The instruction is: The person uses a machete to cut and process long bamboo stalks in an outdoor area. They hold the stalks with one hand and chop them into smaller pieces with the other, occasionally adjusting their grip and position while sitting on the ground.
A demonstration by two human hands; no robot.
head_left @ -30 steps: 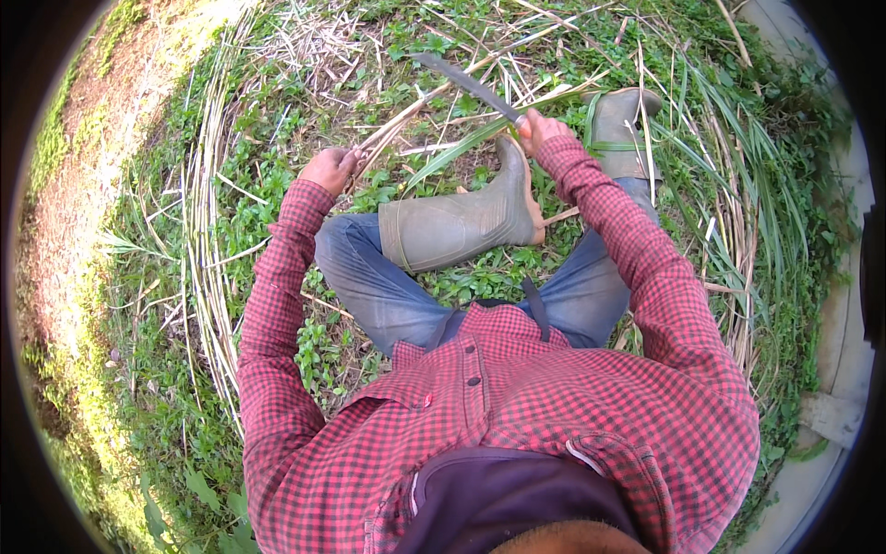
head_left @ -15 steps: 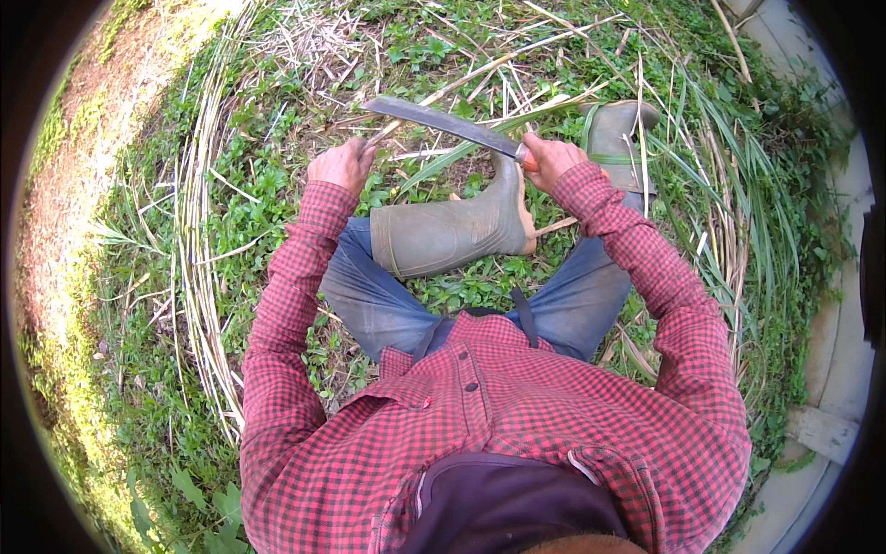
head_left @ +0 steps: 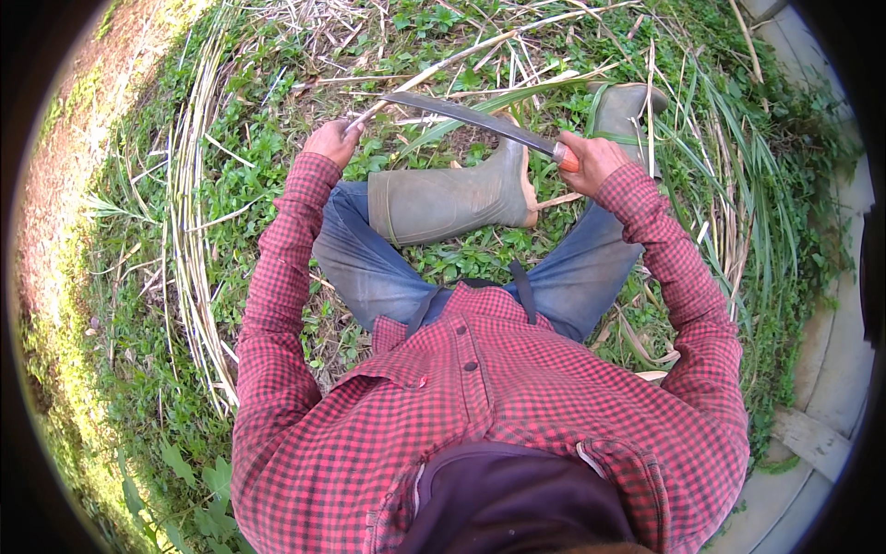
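My right hand (head_left: 593,161) is wrapped round the orange handle of a machete (head_left: 475,116). Its long dark blade points up and to the left. The tip lies over or beside a long pale stalk (head_left: 508,36); I cannot tell if they touch. Pinched in my left hand (head_left: 332,144) is the near end of this stalk, which runs away to the upper right. A grey-green rubber boot (head_left: 452,203) on my bent leg lies crosswise below the blade.
The other rubber boot (head_left: 622,115) is beyond my right hand, among long green leaves. Bundled dry stalks (head_left: 185,222) curve along the left. Pale boards (head_left: 831,369) edge the right side. Low green plants (head_left: 461,268) cover the ground between my legs.
My right hand has moved right with the machete, drawing its tip back from near my left hand. The left hand, still on the stalk, has shifted slightly left and up.
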